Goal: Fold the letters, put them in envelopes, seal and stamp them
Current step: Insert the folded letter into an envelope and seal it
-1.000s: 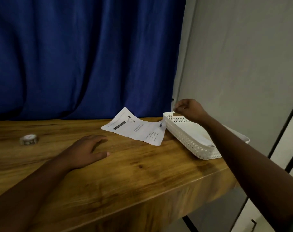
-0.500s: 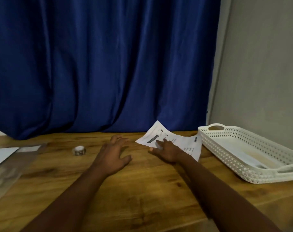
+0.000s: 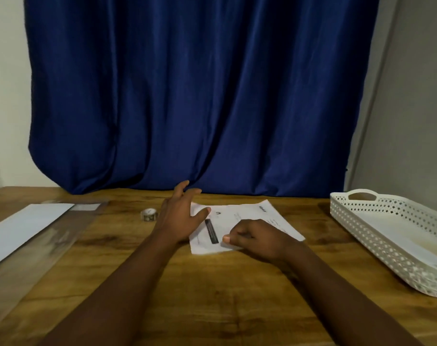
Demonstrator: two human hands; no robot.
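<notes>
**Letter Down on the Desk, First Fold Yet to Come**

The letter lay flat and unfolded in the middle of the desk, printed side up, a dark bar of print running down its near left part. The left hand rested at the sheet's left edge, its fingers spread and relaxed, thumb reaching onto the paper, gripping nothing. The right hand sat on the near right part of the sheet, fingers curled under and thumb pointing left across the page; whether it pinched the paper or merely pressed it down could not be told from this angle.

Just left of the left hand stood a small roll, perhaps tape or stamps, too small to be sure. Far to the left lay a white envelope, apparently inside or under a clear plastic sleeve. At the right edge of the desk sat a white perforated tray with pale sheets in it, well apart from the letter.

As for progress, it looked like early going: no crease showed in the sheet, so folding seemed only to be starting. Stuffing the envelope, sealing and stamping all appeared left to do, and the sheets in the tray hinted at more letters waiting.
</notes>
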